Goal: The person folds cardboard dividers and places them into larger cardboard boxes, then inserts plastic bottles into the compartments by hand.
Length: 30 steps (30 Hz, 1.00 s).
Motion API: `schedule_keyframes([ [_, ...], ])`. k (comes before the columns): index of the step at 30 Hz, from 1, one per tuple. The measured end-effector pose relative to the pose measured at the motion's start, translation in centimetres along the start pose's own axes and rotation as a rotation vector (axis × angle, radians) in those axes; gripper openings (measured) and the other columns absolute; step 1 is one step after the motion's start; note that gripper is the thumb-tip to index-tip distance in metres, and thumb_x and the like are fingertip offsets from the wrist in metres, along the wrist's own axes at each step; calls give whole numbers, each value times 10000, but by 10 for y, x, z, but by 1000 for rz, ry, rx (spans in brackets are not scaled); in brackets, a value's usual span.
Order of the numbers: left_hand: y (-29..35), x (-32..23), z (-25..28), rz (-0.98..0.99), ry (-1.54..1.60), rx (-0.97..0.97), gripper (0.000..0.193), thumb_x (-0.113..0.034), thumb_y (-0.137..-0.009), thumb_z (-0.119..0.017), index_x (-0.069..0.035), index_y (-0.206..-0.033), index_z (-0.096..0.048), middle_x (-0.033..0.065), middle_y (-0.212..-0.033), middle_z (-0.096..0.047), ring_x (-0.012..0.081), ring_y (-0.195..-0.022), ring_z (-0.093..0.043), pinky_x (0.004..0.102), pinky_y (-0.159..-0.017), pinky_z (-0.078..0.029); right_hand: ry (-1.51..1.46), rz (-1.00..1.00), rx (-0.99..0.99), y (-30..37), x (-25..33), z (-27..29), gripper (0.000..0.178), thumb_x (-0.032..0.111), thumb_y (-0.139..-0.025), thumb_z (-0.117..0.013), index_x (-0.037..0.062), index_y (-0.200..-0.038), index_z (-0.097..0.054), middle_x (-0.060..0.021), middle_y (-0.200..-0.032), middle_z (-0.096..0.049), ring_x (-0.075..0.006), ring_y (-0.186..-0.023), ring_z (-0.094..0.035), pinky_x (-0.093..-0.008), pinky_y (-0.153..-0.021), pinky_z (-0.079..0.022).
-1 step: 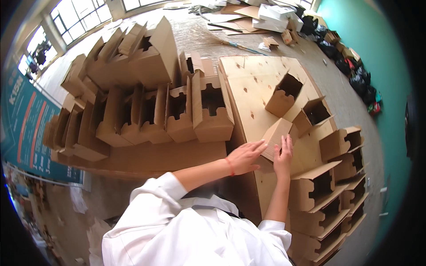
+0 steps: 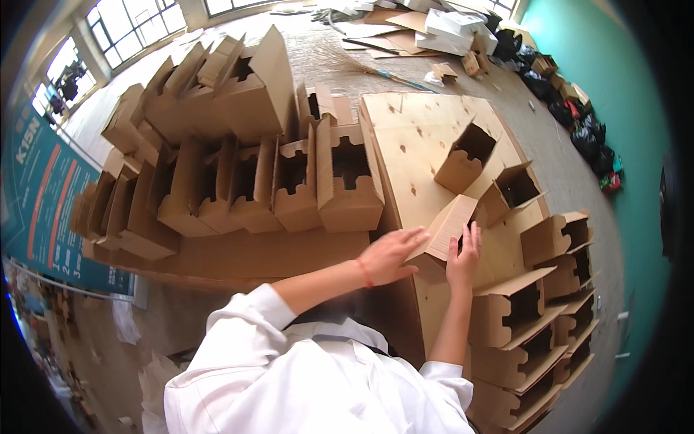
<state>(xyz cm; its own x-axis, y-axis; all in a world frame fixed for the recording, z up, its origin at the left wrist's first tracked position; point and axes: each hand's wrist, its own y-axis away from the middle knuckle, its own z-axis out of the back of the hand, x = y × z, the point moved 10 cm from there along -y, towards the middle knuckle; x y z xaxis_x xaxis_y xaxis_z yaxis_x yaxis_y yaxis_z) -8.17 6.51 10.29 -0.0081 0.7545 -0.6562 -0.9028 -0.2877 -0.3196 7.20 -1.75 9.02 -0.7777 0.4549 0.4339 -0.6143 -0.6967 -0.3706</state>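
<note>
A brown cardboard box (image 2: 450, 226) lies tilted on the near part of the wooden board, between my two hands. My left hand (image 2: 390, 257) is at its left side, fingers stretched out and pointing at the box; whether the fingertips touch it I cannot tell. At the right side my right hand (image 2: 464, 254) has its fingers extended upward along the cardboard, next to a dark opening, and grips nothing visibly. Just beyond stand two cardboard boxes with open tops, one (image 2: 466, 159) farther away and another (image 2: 512, 192) to the right.
The plywood board (image 2: 394, 145) bears these boxes. Rows of open cardboard boxes (image 2: 350, 206) stand at left, and more (image 2: 510, 311) are stacked at right. A broom (image 2: 390, 74) lies on the floor beyond. Black bags (image 2: 589, 137) line the green wall.
My left hand has drawn back slightly to the left from the box's upper face. The right hand has barely moved, and more of the dark opening shows beside it.
</note>
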Motion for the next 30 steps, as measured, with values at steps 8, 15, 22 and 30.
schedule_keyframes([
  [8, 80, 69, 183, 287, -93, -802, 374, -100, -816, -679, -24, -1160, -552, 154, -1121, -561, 294, -1041, -565, 349, -900, -468, -425, 286, 40, -31, 168, -48, 501, 175, -912, -590, -3, -1360, -456, -205, -1340, -507, -376, -1271, -442, -451, -1058, -359],
  [15, 58, 98, 135, 354, -512, -488, 607, -229, -792, -729, -43, -1330, -518, 200, -1356, -509, 340, -1259, -480, 385, -1033, -425, -530, 40, 216, -55, 165, -111, 419, 207, -968, -520, -22, -1319, -505, -277, -1050, -646, -396, -928, -643, -408, -795, -511],
  [22, 54, 98, 122, 338, -537, -401, 560, -240, -815, -696, -62, -1319, -530, 157, -1353, -519, 324, -1273, -471, 405, -1060, -400, -430, 63, 299, -34, 158, -103, 378, 172, -960, -508, 20, -1305, -540, -300, -1066, -617, -415, -978, -619, -426, -806, -508],
  [30, 54, 117, 100, 339, -570, -262, 708, -333, -851, -646, 10, -1413, -386, 193, -1500, -318, 348, -1412, -257, 466, -1139, -266, -447, 400, 257, -20, 190, -96, 575, 307, -870, -664, 113, -1386, -498, -242, -1506, -286, -427, -1324, -379, -459, -1064, -372],
])
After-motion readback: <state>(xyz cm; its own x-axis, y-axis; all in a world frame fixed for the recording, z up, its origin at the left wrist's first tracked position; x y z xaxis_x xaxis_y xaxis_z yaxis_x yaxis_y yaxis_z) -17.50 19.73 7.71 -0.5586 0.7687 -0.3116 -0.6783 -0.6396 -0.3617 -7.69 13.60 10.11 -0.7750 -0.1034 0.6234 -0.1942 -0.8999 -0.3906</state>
